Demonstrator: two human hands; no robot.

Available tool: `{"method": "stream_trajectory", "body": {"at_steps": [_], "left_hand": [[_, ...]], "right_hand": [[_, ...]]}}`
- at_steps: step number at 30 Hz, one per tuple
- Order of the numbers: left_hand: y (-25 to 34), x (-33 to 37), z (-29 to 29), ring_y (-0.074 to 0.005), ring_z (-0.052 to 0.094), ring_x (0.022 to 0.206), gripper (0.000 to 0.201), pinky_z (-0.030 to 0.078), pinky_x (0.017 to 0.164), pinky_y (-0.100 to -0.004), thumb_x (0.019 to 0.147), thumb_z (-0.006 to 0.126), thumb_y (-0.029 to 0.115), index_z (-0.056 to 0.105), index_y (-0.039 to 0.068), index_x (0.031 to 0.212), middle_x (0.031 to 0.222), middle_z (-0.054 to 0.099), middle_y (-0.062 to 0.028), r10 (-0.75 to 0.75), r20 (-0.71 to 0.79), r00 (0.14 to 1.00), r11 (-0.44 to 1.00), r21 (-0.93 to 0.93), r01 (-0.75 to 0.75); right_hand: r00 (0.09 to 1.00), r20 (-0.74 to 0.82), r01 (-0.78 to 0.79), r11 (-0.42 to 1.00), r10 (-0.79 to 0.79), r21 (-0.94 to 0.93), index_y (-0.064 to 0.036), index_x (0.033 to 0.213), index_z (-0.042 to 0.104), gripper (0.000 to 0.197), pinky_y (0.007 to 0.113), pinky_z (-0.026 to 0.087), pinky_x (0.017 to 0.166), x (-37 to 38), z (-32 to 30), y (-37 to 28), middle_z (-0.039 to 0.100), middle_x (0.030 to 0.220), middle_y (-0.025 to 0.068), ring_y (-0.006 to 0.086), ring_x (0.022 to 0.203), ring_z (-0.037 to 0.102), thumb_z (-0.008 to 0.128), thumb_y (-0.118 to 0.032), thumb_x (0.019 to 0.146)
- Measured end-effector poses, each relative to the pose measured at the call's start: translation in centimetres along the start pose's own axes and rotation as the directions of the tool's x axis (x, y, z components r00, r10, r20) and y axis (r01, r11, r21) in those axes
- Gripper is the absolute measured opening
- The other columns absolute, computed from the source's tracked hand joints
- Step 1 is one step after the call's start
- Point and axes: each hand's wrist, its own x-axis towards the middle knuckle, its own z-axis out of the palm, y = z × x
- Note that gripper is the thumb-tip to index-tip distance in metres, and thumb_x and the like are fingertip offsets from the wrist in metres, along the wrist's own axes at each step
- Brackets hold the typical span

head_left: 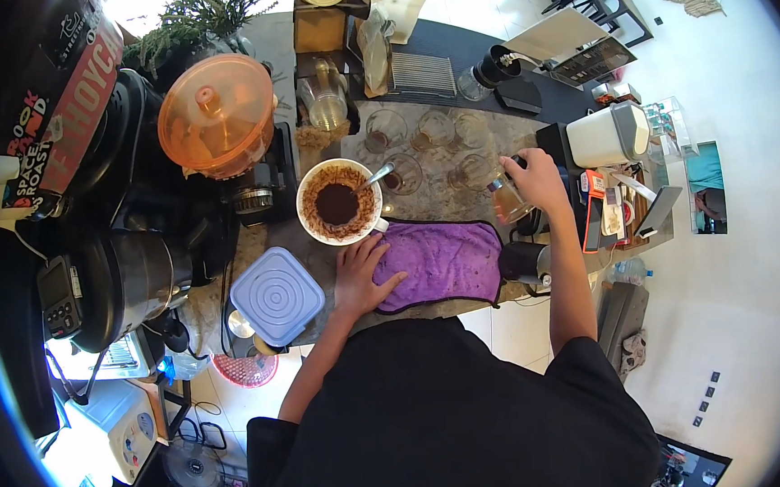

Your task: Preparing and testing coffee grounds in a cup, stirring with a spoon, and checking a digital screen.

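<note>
My left hand (363,277) lies with fingers and thumb spread on the left edge of a purple cloth (441,262), its fingertips close to the handle of a white cup (305,215). Dark brown liquid (337,204) fills the cup's bottom, brown residue coats its inner wall, and a metal spoon (376,175) leans out. Over to the right, my right hand (537,177) is closed round the dark top or handle of a small glass jug (508,203), which looks tilted. Several drinking glasses (402,177) with a little brown in them stand beyond the cloth.
A blue-lidded container (278,295) sits left of my left hand. Behind it are an orange lidded tub (218,111) and black machines (121,271). A black cylinder (524,263) stands at the cloth's right end, near a card terminal (593,211) and white canister (607,133).
</note>
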Motion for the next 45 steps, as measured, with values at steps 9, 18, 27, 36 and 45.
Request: {"method": "stream_trajectory", "body": {"at_steps": [9, 18, 27, 36, 45], "left_hand": [[0.1, 0.0, 0.0, -0.0306, 0.045, 0.140, 0.078, 0.032, 0.116, -0.0485, 0.084, 0.077, 0.056, 0.057, 0.011, 0.144, 0.151, 0.052, -0.0116, -0.031, 0.002, 1.000, 1.000, 0.005, 0.031], [0.2, -0.1, -0.2, -0.0352, 0.043, 0.143, 0.089, 0.029, 0.118, -0.0508, 0.083, 0.078, 0.057, 0.046, 0.014, 0.155, 0.155, 0.047, -0.0174, -0.085, 0.022, 0.996, 0.996, -0.025, 0.085], [0.1, 0.0, 0.0, -0.0350, 0.041, 0.145, 0.090, 0.027, 0.120, -0.0519, 0.084, 0.077, 0.058, 0.045, 0.014, 0.155, 0.157, 0.045, -0.0164, -0.101, 0.045, 0.994, 0.995, -0.022, 0.102], [-0.1, -0.1, 0.3, -0.0351, 0.042, 0.144, 0.086, 0.029, 0.118, -0.0526, 0.084, 0.077, 0.058, 0.049, 0.014, 0.152, 0.155, 0.048, -0.0159, -0.080, 0.024, 0.997, 0.997, -0.004, 0.080], [0.0, -0.1, 0.1, -0.0349, 0.043, 0.143, 0.084, 0.030, 0.117, -0.0528, 0.084, 0.077, 0.058, 0.051, 0.014, 0.150, 0.155, 0.048, -0.0151, -0.067, 0.015, 0.998, 0.998, 0.003, 0.067]], "right_hand": [[1.000, -0.002, 0.022, 0.999, -0.022, -0.025, 0.0085, 0.105, 0.073, 0.052, 0.049, 0.054, 0.088, 0.9, 0.1, 0.3, 0.071, 0.101, 0.0328, 0.0472, 0.100, 0.069, 0.073, -0.041, 0.090], [0.999, 0.050, -0.008, 0.998, 0.010, -0.057, 0.0035, 0.104, 0.075, 0.049, 0.049, 0.055, 0.088, 1.5, 0.0, -0.4, 0.072, 0.099, 0.0288, 0.0456, 0.099, 0.070, 0.073, -0.044, 0.090], [0.995, -0.029, 0.097, 0.991, -0.100, -0.090, 0.0039, 0.095, 0.075, 0.046, 0.048, 0.054, 0.082, 2.6, 1.1, 0.1, 0.070, 0.089, 0.0287, 0.0447, 0.091, 0.069, 0.074, -0.041, 0.088], [0.997, -0.012, 0.073, 0.992, -0.075, -0.101, 0.0026, 0.097, 0.076, 0.046, 0.048, 0.054, 0.083, 2.3, 0.8, -0.1, 0.070, 0.091, 0.0278, 0.0441, 0.094, 0.069, 0.074, -0.042, 0.088], [0.996, 0.071, 0.045, 0.996, -0.051, 0.076, 0.0006, 0.098, 0.078, 0.042, 0.044, 0.055, 0.079, 2.1, -0.4, 1.9, 0.074, 0.088, 0.0237, 0.0397, 0.086, 0.073, 0.072, -0.039, 0.088]]}}
